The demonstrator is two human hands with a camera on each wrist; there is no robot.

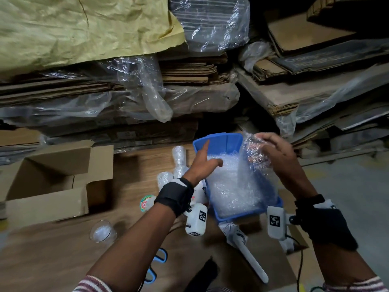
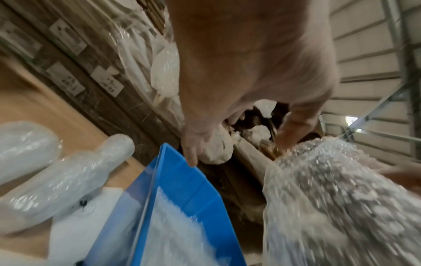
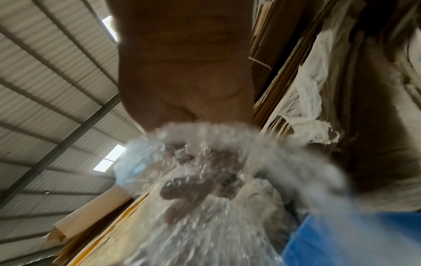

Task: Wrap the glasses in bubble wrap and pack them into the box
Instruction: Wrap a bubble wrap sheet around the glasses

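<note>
My right hand [image 1: 267, 150] grips a sheet of bubble wrap [image 1: 254, 163] by its top and lifts it out of a blue bin [image 1: 219, 142]; the sheet hangs down into the bin. In the right wrist view the fingers [image 3: 193, 181] show through the bubble wrap [image 3: 216, 216]. My left hand [image 1: 205, 163] hovers open over the bin's left side, fingers spread and holding nothing. Wrapped glasses [image 1: 179, 159] lie on the wooden surface left of the bin, seen also as wrapped bundles [image 2: 68, 180] in the left wrist view. A bare glass [image 1: 103, 230] stands near the front left. The open cardboard box [image 1: 48, 182] sits at far left.
Stacks of flattened cardboard and plastic sheeting [image 1: 147, 91] rise right behind the work area. Blue-handled scissors [image 1: 157, 264] lie by my left forearm, a white tool [image 1: 248, 251] in front of the bin, and a roll of tape [image 1: 147, 202] beside my left wrist.
</note>
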